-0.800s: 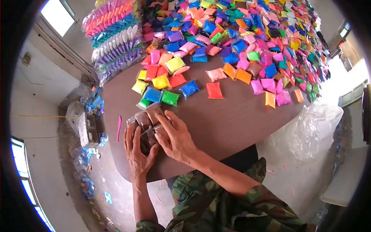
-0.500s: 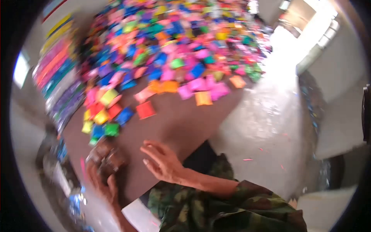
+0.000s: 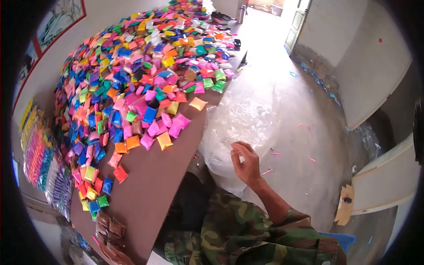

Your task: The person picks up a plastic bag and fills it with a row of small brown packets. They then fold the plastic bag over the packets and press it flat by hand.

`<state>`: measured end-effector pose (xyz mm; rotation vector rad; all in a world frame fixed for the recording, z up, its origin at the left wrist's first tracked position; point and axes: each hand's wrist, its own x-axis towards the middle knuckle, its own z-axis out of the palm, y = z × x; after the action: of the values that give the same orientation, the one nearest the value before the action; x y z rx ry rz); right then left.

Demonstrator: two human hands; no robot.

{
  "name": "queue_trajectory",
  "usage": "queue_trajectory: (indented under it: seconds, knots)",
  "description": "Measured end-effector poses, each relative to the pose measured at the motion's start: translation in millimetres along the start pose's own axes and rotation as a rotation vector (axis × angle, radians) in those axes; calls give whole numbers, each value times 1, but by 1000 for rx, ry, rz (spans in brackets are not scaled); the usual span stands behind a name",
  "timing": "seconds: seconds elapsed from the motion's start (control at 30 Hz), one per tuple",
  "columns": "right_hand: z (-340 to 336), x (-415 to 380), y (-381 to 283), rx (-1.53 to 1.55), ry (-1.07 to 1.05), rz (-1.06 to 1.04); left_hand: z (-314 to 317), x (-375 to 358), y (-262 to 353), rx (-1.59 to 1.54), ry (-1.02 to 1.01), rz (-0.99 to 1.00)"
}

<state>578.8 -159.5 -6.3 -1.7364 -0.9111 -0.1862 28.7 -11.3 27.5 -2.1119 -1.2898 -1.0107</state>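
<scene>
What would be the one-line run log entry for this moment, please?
right hand: fingers at clear plastic bag beside table | left hand: on brown packets, table edge | coloured packets: cover table

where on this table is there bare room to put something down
A bare brown strip runs along the near table edge, between the coloured packets and the clear plastic bag beside the right hand. It ends at the brown packets. Everything toward the wall is crowded.

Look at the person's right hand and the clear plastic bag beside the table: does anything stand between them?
Nothing visible does. The right hand is already at the clear plastic bag, fingers pinched at its surface. The brown packets lie apart at the near end of the table, by the left hand.
</scene>
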Motion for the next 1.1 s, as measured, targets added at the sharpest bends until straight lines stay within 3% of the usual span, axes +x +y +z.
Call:
queue_trajectory:
  seconds: [0.23,0.37,0.43,0.47,0.57,0.67,0.77,0.97,1.07,1.1]
  knots:
    - [-59,30,30,-153,117,48,3,-71,-4,-76,-80,-221]
    - [-67,53,46,-280,66,1,19,-52,44,-275,156,49]
    - [-65,69,54,-340,25,-22,14,-22,73,-182,36,108]
    - [-62,76,62,-384,-37,2,11,-6,88,-134,-28,139]
    - [-51,102,73,-543,-239,126,16,43,142,-253,52,92]
    - [-40,122,64,-730,-444,318,26,52,152,-343,-99,147]
    - [-28,125,105,-852,-605,376,34,50,163,-400,-233,93]
    - [-66,133,61,-702,-15,173,60,51,171,-577,-267,113]
    - [-99,137,32,-488,121,208,104,19,143,-600,-329,320]
    - [-105,136,26,-397,157,224,106,25,150,-692,-390,191]
